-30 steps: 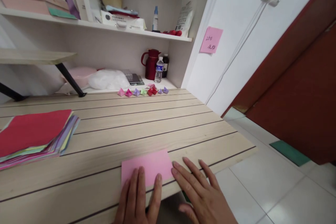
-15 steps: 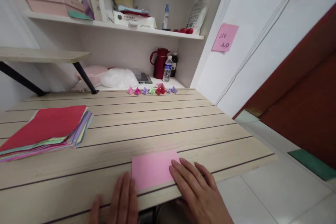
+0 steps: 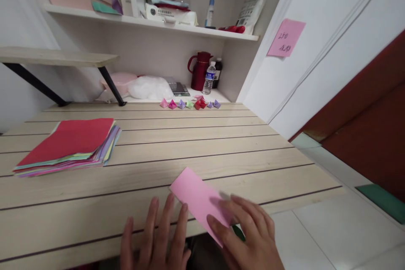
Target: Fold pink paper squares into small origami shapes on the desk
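Note:
A folded pink paper [image 3: 198, 196] lies turned at an angle near the front edge of the wooden table [image 3: 190, 143]. My right hand [image 3: 249, 236] holds its near right end, with the thumb under the paper and the fingers on top. My left hand [image 3: 156, 238] rests flat on the table just left of the paper, fingers spread, holding nothing. A stack of coloured paper sheets [image 3: 71, 145] with a red sheet on top sits at the left.
A row of several small folded paper shapes [image 3: 190, 103] stands at the table's back edge. Behind are a red jug [image 3: 200, 71], a water bottle [image 3: 208, 78] and shelves with boxes. A pink note [image 3: 285, 38] sticks to the white wall at right. Tiled floor lies beyond the table's right edge.
The pink paper has been turned from square-on to slanted, its near end lifted off the table edge by my right hand. My left hand has come off the paper.

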The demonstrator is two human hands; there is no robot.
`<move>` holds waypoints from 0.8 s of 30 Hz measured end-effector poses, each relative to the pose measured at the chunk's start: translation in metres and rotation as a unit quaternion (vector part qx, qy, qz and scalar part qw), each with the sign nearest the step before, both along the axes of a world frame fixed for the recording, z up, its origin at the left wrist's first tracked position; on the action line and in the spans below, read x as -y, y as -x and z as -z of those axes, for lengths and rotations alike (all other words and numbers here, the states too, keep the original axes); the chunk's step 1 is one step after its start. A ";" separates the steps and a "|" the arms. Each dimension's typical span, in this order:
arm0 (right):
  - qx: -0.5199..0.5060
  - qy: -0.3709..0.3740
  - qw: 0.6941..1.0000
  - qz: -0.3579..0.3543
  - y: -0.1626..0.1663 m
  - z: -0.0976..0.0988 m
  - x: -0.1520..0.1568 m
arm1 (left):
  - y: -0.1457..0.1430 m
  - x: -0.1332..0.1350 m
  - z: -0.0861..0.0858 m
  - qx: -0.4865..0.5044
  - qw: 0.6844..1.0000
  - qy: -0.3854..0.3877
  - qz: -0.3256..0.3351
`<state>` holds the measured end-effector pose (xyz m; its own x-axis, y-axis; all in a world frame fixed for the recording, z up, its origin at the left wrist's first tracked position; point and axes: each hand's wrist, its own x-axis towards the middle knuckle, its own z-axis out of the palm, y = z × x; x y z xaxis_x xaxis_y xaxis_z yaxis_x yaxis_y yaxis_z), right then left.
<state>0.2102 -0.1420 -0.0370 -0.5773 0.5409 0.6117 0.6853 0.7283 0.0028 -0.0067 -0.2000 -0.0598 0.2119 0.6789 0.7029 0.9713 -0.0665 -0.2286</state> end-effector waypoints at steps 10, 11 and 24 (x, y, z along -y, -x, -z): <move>0.041 0.112 0.983 -0.137 -0.025 -0.013 -0.032 | -0.005 0.002 0.006 0.060 0.993 0.097 0.013; 0.023 0.139 0.979 -0.148 -0.025 -0.018 -0.034 | -0.005 0.001 0.005 0.063 0.993 0.098 0.014; -0.068 0.476 0.869 -0.118 0.017 -0.066 -0.086 | -0.002 0.003 0.003 0.103 0.984 0.141 0.022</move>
<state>0.1932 -0.0559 0.0286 -0.6981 0.7156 0.0229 0.4631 0.4757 -0.7478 -0.0047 -0.2028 -0.0625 0.1179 0.8470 0.5184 0.9898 -0.1424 0.0075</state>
